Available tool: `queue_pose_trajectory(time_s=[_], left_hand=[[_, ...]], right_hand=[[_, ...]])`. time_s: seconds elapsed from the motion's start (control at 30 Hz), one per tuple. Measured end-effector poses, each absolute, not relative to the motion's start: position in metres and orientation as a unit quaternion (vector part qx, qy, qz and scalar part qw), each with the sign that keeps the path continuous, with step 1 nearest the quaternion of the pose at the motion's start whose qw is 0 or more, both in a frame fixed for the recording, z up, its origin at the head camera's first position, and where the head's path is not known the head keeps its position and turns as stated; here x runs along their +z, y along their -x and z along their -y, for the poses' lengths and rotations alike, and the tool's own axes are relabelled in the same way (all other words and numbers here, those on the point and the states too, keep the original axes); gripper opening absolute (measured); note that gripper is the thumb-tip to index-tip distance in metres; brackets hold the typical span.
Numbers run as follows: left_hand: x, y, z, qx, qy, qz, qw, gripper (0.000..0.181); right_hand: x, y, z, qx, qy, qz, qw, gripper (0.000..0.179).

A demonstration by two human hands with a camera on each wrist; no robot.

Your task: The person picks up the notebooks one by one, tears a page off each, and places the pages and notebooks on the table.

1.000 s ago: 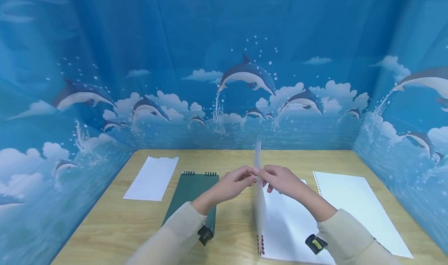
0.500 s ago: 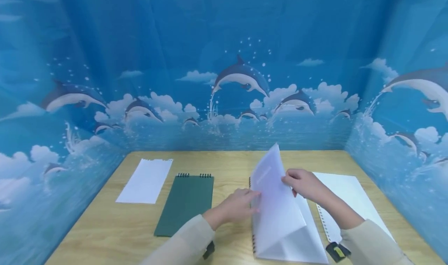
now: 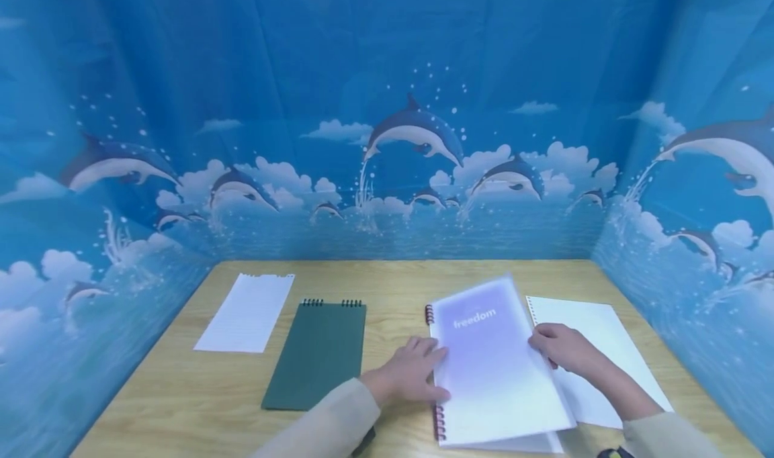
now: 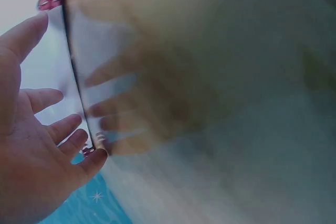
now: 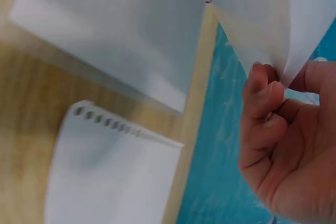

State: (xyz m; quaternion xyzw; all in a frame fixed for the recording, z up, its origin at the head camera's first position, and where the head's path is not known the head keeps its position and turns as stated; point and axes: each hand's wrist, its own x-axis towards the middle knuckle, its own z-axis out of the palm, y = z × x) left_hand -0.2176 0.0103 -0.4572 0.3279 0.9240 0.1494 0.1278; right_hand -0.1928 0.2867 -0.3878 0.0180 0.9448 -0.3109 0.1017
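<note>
A spiral notebook point(image 3: 484, 377) with a pale purple cover reading "freedom" lies at the right of the middle, its dark red coil point(image 3: 439, 423) on the left side. The cover is partly raised over white pages. My right hand point(image 3: 568, 350) pinches the cover's right edge between thumb and fingers; the right wrist view shows this pinch point(image 5: 283, 85). With fingers spread, my left hand point(image 3: 411, 371) rests at the coil side, fingertips at the cover's left edge. In the left wrist view, the left hand point(image 4: 42, 135) is beside the cover's glossy underside point(image 4: 220, 129), which mirrors it.
Left of the notebook lies a green top-bound notepad point(image 3: 317, 357). A small torn sheet point(image 3: 246, 313) is at the far left. A larger loose sheet with punched holes point(image 3: 617, 350) lies at the right, partly under my right arm. A dolphin-printed curtain point(image 3: 387, 109) surrounds the wooden table point(image 3: 181, 391).
The upright cover has swung rightward and down over the pages, its printed face now showing. My right hand moved right and nearer with its edge. My left hand moved down to the coil side.
</note>
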Motion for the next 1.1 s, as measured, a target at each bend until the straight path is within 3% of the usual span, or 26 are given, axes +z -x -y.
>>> queue_pose_trajectory(time_s=[0.3,0.63,1.1], left_hand=[[-0.462,0.215,-0.012,0.113,-0.323,-0.932,0.116,0.079],[-0.459,0.220,-0.014,0.101,-0.290,-0.943,0.129,0.077],[-0.456,0.220,-0.020,0.100,-0.284,-0.945,0.129,0.076]], right_hand=[[-0.428,0.194,-0.303,-0.248,-0.041,-0.959,0.133,0.028],[-0.441,0.196,-0.289,-0.116,-0.046,-0.984,0.128,0.035],[-0.450,0.198,-0.281,-0.046,-0.041,-0.996,0.068,0.044]])
